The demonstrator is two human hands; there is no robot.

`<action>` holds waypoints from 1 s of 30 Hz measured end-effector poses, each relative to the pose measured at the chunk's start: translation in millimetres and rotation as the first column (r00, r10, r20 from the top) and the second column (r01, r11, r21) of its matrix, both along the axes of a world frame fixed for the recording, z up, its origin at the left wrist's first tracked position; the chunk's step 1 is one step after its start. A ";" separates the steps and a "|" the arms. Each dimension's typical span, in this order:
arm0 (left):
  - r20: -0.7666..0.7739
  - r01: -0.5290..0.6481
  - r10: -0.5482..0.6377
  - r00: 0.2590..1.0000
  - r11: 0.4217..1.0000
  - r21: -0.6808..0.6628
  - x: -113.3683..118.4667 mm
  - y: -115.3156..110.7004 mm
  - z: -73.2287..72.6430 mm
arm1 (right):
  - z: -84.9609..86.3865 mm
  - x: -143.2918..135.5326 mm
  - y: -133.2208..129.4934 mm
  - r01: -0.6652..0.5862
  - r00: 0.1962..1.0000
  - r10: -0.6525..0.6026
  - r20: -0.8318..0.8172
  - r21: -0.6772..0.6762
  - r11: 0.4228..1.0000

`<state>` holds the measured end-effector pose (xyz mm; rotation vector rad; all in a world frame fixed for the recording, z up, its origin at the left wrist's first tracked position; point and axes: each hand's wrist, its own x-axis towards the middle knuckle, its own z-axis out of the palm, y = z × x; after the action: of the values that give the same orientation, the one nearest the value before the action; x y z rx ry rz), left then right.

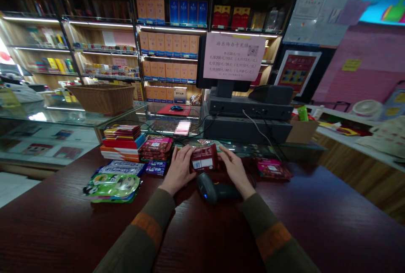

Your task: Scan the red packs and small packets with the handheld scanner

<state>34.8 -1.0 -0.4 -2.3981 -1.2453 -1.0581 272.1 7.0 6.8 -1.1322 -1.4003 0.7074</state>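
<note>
A dark red snack packet (204, 158) is held up above the counter with its printed back and white barcode label facing me. My left hand (181, 167) grips its left edge, the fingers along the top and the thumb low. At the opposite edge, the fingers of my right hand (232, 165) close on the packet's side. A black barcode scanner (209, 188) lies just below, a blue light on its head and its handle running toward my right wrist. Similar red packets are stacked (156, 147) left of my left hand, and more such packets (274, 168) lie to the right.
Colourful boxes (122, 143), small purple packets (156, 168) and green panda-printed packages (112, 185) sit on the left of the dark wooden counter (202, 239). Beyond stand a monitor with a pink notice (232, 56), a black cash drawer (245, 128) and a wicker basket (103, 97).
</note>
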 end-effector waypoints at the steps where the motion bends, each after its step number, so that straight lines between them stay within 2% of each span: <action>1: 0.000 -0.001 0.001 1.000 1.000 0.000 -0.9 0.5 -0.3 | -0.9 2.3 -1.0 -0.013 1.000 0.013 -0.011 -0.013 1.000; 5: -0.007 -0.002 0.002 1.000 1.000 -0.007 -5.6 0.8 -0.7 | 1.1 16.0 -14.3 -0.058 0.995 0.061 0.079 -0.046 0.997; 8: -0.003 -0.012 0.012 1.000 1.000 -0.008 -9.6 0.8 -0.2 | 7.2 30.4 -33.0 -0.166 0.954 0.185 0.237 -0.099 0.981; 10: 0.005 -0.020 0.020 1.000 1.000 -0.007 -12.0 1.3 0.0 | 11.1 39.8 -46.4 -0.247 0.896 0.278 0.347 -0.130 0.960; 14: 0.006 -0.034 0.034 0.999 0.999 0.011 -15.4 2.7 0.3 | 14.0 49.9 -65.1 -0.281 0.733 0.327 0.596 -0.173 0.944; 17: 0.001 -0.034 0.034 0.999 0.999 0.023 -16.9 2.8 0.5 | 13.4 48.4 -69.3 -0.299 0.616 0.353 0.704 -0.205 0.932; 20: 0.000 -0.036 0.036 0.999 0.999 0.027 -18.1 2.0 0.7 | 13.8 44.1 -69.3 -0.289 0.538 0.353 0.765 -0.227 0.930; 23: -0.008 -0.040 0.040 0.999 0.999 0.028 -18.9 1.4 0.7 | 15.7 40.9 -69.9 -0.286 0.512 0.353 0.783 -0.232 0.930; 30: -0.009 -0.041 0.041 0.999 0.998 0.038 -19.0 1.9 0.0 | 17.1 38.0 -73.1 -0.313 0.513 0.315 0.798 -0.168 0.935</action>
<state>15.8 0.9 -0.4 -2.3370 -1.2544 -1.0478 310.1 -66.1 23.9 -1.2833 -2.4661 0.4098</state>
